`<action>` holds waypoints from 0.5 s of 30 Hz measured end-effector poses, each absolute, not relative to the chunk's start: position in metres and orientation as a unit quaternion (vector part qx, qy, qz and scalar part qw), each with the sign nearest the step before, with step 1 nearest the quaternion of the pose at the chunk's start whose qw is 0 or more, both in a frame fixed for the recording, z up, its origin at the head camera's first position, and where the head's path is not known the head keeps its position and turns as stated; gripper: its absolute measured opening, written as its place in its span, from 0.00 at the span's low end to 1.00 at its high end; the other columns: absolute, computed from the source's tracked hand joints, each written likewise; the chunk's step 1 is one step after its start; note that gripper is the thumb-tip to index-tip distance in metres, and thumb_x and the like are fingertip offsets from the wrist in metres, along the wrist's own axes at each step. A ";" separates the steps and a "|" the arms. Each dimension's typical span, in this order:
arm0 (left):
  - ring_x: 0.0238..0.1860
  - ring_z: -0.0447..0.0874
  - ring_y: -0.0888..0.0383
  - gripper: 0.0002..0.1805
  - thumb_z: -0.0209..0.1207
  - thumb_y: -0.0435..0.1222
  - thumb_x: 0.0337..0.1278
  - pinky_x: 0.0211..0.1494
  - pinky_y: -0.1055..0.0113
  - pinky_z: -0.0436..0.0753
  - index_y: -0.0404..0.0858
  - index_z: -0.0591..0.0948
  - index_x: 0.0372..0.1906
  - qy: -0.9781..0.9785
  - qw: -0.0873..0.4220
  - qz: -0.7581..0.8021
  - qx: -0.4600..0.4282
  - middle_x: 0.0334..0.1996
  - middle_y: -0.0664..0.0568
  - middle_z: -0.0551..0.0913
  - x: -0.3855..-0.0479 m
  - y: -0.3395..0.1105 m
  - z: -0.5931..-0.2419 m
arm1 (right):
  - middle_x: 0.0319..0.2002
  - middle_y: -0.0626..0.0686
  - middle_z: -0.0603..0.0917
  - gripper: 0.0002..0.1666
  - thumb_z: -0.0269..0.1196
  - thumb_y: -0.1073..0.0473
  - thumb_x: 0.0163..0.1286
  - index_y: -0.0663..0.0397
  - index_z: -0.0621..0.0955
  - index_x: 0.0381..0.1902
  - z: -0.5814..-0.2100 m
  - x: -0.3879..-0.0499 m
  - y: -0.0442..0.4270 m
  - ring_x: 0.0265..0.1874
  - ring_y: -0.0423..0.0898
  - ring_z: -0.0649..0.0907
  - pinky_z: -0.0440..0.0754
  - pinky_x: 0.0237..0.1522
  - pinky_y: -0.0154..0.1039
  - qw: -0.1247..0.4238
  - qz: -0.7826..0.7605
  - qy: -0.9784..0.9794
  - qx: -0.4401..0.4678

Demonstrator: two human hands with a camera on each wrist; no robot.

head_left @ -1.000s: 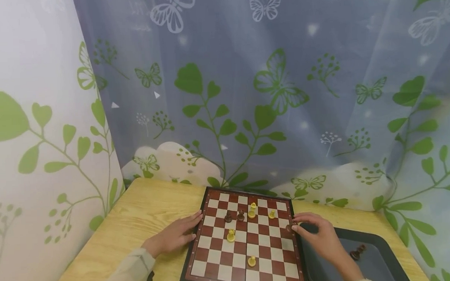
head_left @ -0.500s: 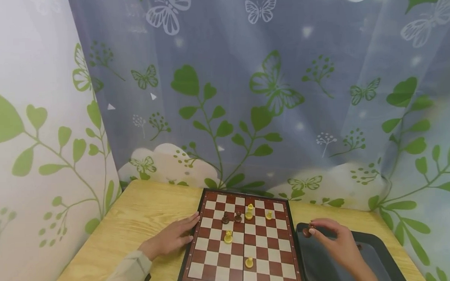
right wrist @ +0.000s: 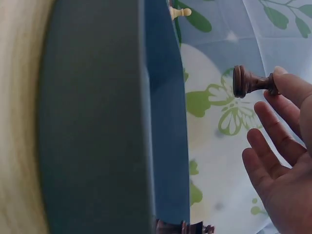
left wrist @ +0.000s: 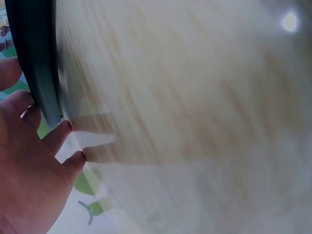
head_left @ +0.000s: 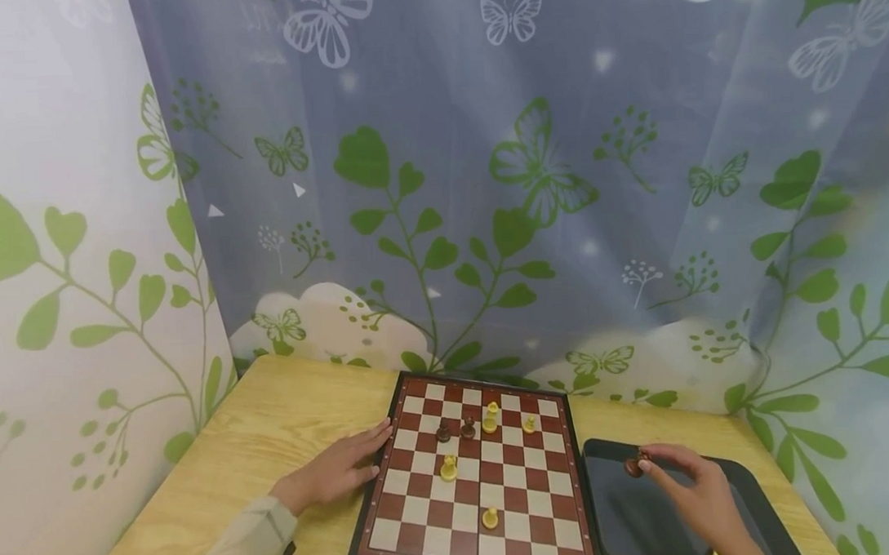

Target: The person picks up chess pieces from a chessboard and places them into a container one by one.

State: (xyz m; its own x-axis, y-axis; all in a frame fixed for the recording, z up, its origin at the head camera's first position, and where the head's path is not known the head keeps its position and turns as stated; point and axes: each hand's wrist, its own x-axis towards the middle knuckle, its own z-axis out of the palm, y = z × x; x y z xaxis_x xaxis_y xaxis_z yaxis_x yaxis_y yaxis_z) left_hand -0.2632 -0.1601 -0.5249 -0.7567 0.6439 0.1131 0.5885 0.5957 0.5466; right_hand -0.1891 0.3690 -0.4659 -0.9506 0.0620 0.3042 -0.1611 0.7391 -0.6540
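Note:
The right hand (head_left: 698, 493) pinches a dark brown chess piece (head_left: 635, 465) by its top between thumb and index finger, over the dark tray (head_left: 621, 500). In the right wrist view the piece (right wrist: 251, 82) lies sideways to the camera, its round base away from the hand (right wrist: 285, 141). At the board's left edge the left hand (head_left: 333, 469) rests with extended fingers touching the chessboard (head_left: 462, 489). On the board stand two dark pieces (head_left: 468, 428) and several yellow ones (head_left: 449, 468). The left wrist view shows the left hand (left wrist: 36, 151) against the dark board side (left wrist: 41, 63).
Another dark piece (right wrist: 183, 227) shows at the bottom of the right wrist view, by the tray wall (right wrist: 168, 122). The wooden table (head_left: 309, 396) extends left of the board. A patterned curtain (head_left: 425, 147) hangs behind the table.
The right hand has moved from the board's right edge to over the tray, carrying the dark piece. The left hand stays at the board's left edge.

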 end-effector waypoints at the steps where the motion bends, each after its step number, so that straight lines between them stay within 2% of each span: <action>1: 0.75 0.58 0.28 0.34 0.49 0.42 0.77 0.72 0.26 0.55 0.28 0.58 0.78 0.892 0.050 0.288 0.344 0.79 0.34 0.54 -0.263 -0.161 -0.525 | 0.52 0.54 0.87 0.18 0.67 0.49 0.71 0.50 0.86 0.54 -0.467 -0.188 0.370 0.45 0.24 0.80 0.83 0.53 0.55 0.147 0.364 -0.919 0.022; 5: 0.75 0.57 0.29 0.34 0.48 0.43 0.78 0.72 0.26 0.54 0.28 0.58 0.78 0.892 0.054 0.292 0.341 0.79 0.34 0.54 -0.265 -0.162 -0.527 | 0.54 0.55 0.86 0.21 0.67 0.47 0.72 0.50 0.86 0.56 -0.472 -0.186 0.375 0.47 0.26 0.80 0.82 0.55 0.59 0.126 0.370 -0.920 0.004; 8: 0.75 0.58 0.29 0.34 0.48 0.43 0.78 0.71 0.25 0.55 0.28 0.58 0.78 0.891 0.049 0.291 0.344 0.79 0.35 0.55 -0.266 -0.161 -0.528 | 0.53 0.56 0.87 0.20 0.66 0.46 0.72 0.50 0.86 0.55 -0.474 -0.184 0.379 0.48 0.40 0.85 0.86 0.47 0.50 0.128 0.348 -0.929 -0.008; 11: 0.75 0.58 0.29 0.34 0.48 0.44 0.78 0.71 0.25 0.55 0.29 0.58 0.78 0.890 0.045 0.292 0.347 0.79 0.35 0.55 -0.267 -0.161 -0.530 | 0.53 0.56 0.87 0.20 0.66 0.45 0.72 0.50 0.86 0.55 -0.475 -0.182 0.384 0.50 0.55 0.85 0.86 0.42 0.46 0.125 0.322 -0.938 -0.017; 13: 0.75 0.58 0.29 0.35 0.49 0.44 0.78 0.71 0.25 0.54 0.29 0.58 0.78 0.889 0.046 0.296 0.345 0.79 0.35 0.55 -0.267 -0.161 -0.531 | 0.53 0.57 0.87 0.22 0.66 0.44 0.72 0.50 0.86 0.55 -0.475 -0.181 0.388 0.49 0.57 0.85 0.86 0.42 0.48 0.118 0.314 -0.942 -0.023; 15: 0.75 0.58 0.28 0.35 0.49 0.44 0.77 0.71 0.24 0.53 0.29 0.58 0.78 0.888 0.045 0.300 0.346 0.79 0.35 0.55 -0.266 -0.161 -0.532 | 0.54 0.57 0.87 0.23 0.65 0.43 0.72 0.50 0.86 0.55 -0.475 -0.179 0.392 0.47 0.52 0.85 0.85 0.43 0.47 0.109 0.309 -0.944 -0.031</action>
